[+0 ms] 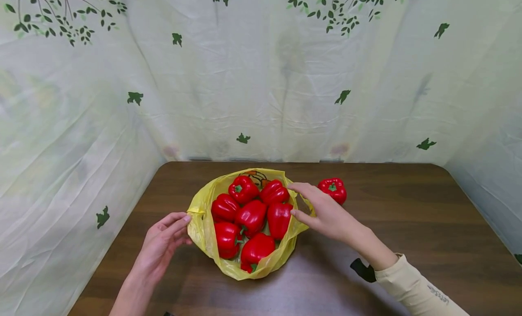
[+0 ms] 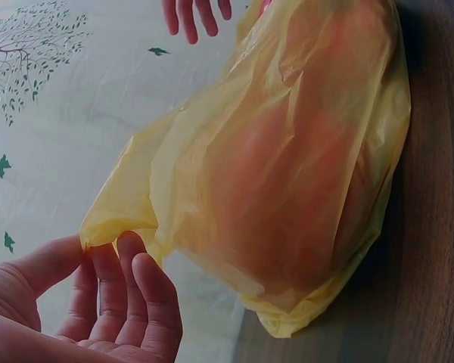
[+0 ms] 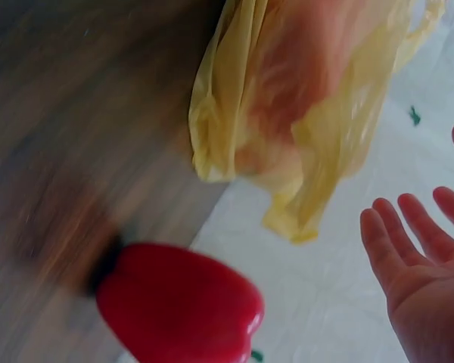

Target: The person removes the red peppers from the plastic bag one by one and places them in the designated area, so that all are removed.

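Observation:
A yellow plastic bag (image 1: 200, 232) stands open on the table with several red bell peppers (image 1: 250, 216) in it, glossy and with green stems. My left hand (image 1: 163, 243) pinches the bag's left rim between thumb and fingertips; the left wrist view shows the film pulled out to a corner at the fingers (image 2: 110, 291). At the opposite rim is my right hand (image 1: 320, 211), fingers extended and thumb apart, with nothing in its grasp. One more red bell pepper (image 1: 333, 190) lies outside the bag, just beyond the right hand, and appears large in the right wrist view.
The dark brown wooden table (image 1: 408, 216) has rounded far corners. A pale curtain (image 1: 261, 80) with green leaf and bird prints hangs behind it and along both sides. A black strap (image 1: 363, 269) sits at the right cuff.

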Available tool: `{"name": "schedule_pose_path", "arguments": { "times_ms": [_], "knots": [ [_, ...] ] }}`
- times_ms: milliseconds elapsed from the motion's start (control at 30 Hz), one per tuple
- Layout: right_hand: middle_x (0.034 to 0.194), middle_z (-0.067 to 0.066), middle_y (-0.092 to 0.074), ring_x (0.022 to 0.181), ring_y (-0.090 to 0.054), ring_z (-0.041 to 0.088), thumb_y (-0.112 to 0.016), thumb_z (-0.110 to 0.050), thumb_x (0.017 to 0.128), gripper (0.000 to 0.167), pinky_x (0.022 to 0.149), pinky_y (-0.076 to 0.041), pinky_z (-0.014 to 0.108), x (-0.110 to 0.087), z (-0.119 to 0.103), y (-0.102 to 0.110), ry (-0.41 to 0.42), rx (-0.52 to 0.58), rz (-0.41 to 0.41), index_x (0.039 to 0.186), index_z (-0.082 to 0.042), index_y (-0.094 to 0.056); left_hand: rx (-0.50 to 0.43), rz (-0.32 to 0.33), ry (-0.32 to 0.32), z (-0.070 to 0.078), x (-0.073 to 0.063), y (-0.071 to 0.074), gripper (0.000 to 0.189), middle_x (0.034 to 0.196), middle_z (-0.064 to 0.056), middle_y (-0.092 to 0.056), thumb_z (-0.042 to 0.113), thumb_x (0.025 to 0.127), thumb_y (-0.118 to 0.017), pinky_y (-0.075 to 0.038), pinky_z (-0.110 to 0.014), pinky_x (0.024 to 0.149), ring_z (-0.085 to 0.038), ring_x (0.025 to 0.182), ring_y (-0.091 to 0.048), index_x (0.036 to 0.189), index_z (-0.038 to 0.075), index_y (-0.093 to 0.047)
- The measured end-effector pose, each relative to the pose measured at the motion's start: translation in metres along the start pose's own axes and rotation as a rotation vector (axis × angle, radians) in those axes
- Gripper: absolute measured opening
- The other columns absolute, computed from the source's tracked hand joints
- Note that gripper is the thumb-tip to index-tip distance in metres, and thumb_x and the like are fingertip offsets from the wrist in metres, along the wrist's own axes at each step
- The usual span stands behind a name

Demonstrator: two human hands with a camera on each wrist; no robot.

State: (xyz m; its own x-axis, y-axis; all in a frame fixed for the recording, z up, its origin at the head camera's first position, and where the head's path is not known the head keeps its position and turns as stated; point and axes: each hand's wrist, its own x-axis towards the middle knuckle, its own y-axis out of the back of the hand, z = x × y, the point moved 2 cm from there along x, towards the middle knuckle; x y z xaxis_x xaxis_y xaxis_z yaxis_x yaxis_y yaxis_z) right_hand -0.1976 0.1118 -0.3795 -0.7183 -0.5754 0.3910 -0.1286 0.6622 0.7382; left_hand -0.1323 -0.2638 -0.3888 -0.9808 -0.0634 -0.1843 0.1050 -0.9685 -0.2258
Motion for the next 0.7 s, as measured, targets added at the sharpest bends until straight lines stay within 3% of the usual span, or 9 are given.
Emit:
{"name": "schedule_pose_path", "arguments": {
  "times_ms": [300,700],
  "knots": [
    [0.136,0.000,-0.054,0.124,-0.050,0.018,-0.074,-0.020,0.089,0.054,0.099,-0.047,0.038,0.009,-0.008,-0.022,0.027,0.011,-0.039,0.138,-0.012,-0.052,0.018,0.013,0.008,0.000,0.000,0.001,0.003,0.088,0.000,-0.069,0.013,0.096,-0.066,-0.055,-0.029,0.065,-0.014,0.072,-0.065,0.095,0.012,-0.069],
    [0.136,0.004,-0.054,0.127,-0.048,0.024,-0.075,-0.027,0.089,0.059,0.104,-0.042,0.044,0.006,0.002,-0.036,-0.130,-0.051,-0.124,0.139,-0.011,-0.051,0.050,0.036,0.010,0.000,0.000,0.002,0.003,0.087,0.000,-0.069,0.013,0.095,-0.067,-0.055,-0.029,0.064,-0.014,0.071,-0.065,0.094,0.011,-0.069]
  ]
}}
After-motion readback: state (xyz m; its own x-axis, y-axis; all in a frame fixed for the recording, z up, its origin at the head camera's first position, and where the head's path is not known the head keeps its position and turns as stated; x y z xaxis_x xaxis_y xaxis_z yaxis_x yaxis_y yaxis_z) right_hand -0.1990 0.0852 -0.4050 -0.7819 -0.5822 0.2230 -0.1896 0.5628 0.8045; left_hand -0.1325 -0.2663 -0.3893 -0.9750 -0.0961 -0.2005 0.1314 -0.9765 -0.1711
